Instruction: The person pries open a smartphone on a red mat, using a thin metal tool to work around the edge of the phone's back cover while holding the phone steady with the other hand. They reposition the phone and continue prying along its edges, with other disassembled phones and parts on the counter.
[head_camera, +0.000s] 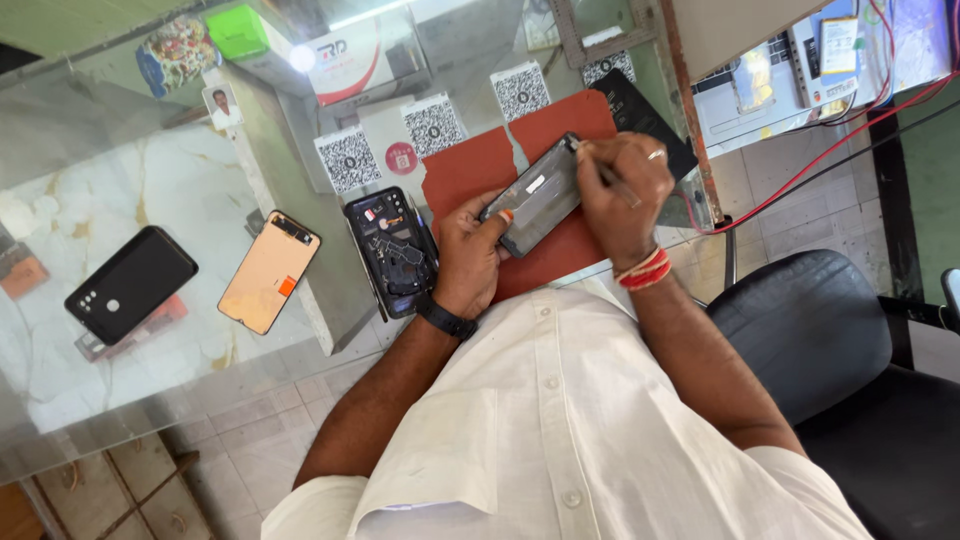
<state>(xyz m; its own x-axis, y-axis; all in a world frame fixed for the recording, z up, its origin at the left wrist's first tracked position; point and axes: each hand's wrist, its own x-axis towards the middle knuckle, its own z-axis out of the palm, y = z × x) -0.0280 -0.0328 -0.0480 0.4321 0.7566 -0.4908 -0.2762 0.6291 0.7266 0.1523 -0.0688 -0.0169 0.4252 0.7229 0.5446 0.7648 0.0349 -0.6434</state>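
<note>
We see a dark, glossy phone panel (532, 196), long and rectangular, lying tilted across a rust-red mat (468, 170) on the glass counter. A small white sticker sits near its middle. A thin dark tool (612, 180), perhaps a blade, meets its upper corner.

The person wears a white shirt (560, 420) with short sleeves and small white buttons down the front. The left hand (468, 250) has a black band (445, 318) around its wrist. The right hand (620, 190) has red and white bangles (645, 270) at the wrist and a silver ring (655, 154) on one finger.
</note>
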